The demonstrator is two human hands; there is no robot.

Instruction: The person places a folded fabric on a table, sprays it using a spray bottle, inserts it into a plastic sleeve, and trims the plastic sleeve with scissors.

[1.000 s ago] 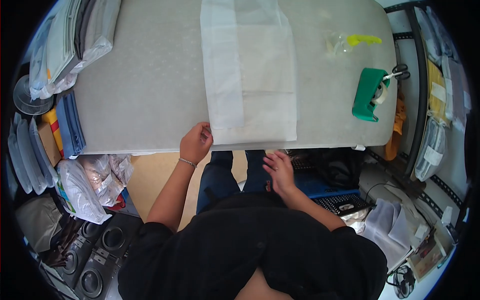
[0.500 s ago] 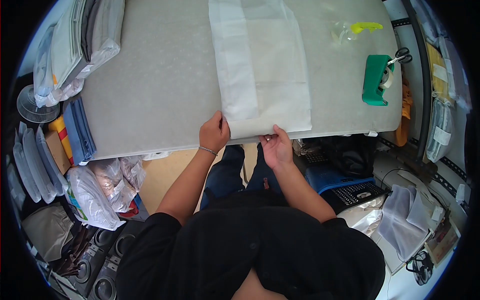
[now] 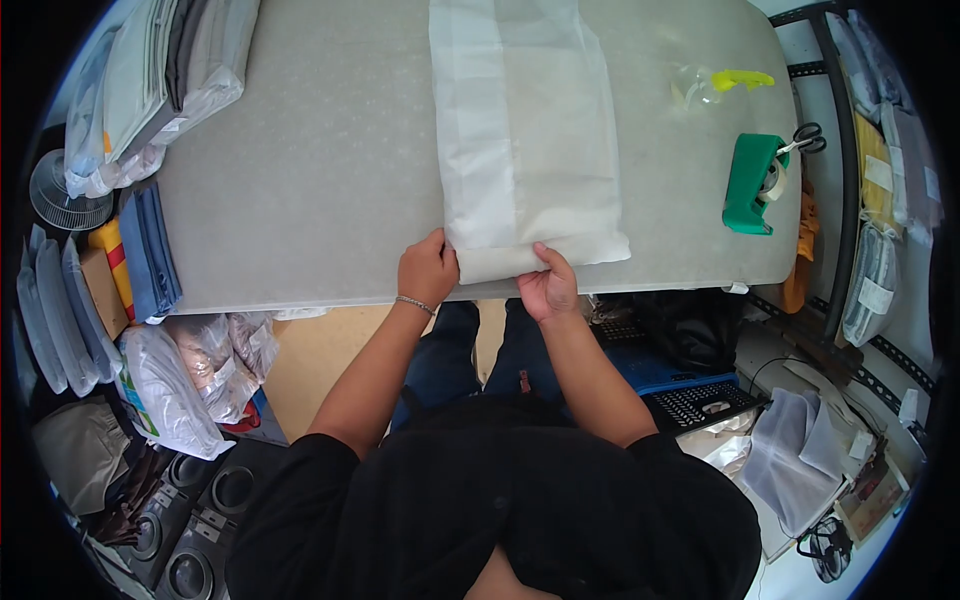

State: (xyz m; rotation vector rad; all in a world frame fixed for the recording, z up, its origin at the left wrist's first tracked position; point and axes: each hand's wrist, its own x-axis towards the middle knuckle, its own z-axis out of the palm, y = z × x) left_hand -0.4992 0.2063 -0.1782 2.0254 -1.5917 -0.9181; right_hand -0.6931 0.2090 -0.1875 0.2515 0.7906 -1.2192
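A long strip of folded white fabric [image 3: 540, 170] lies lengthwise on the grey-topped table [image 3: 320, 170], its far end beyond the top of the view. Its near edge is turned over in a narrow fold or roll at the table's front edge. At the near left corner, my left hand [image 3: 428, 270] is closed on the fabric, fingertips partly hidden. My right hand [image 3: 550, 286] pinches the near edge around its middle, thumb on top and fingers underneath, mostly out of sight. The fabric's right corner sticks out past that hand.
To the right on the table stand a green tape dispenser [image 3: 748, 190], scissors [image 3: 808, 138] and a spray bottle with yellow trigger [image 3: 740, 80]. Folded textiles [image 3: 150, 80] are stacked at the far left, blue folded cloth [image 3: 150, 250] nearer. A blue crate [image 3: 665, 370] sits below right.
The near edge has been turned up into a fold. My right hand has moved slightly up and left, with its thumb now over the fold. My left hand stays at the corner.
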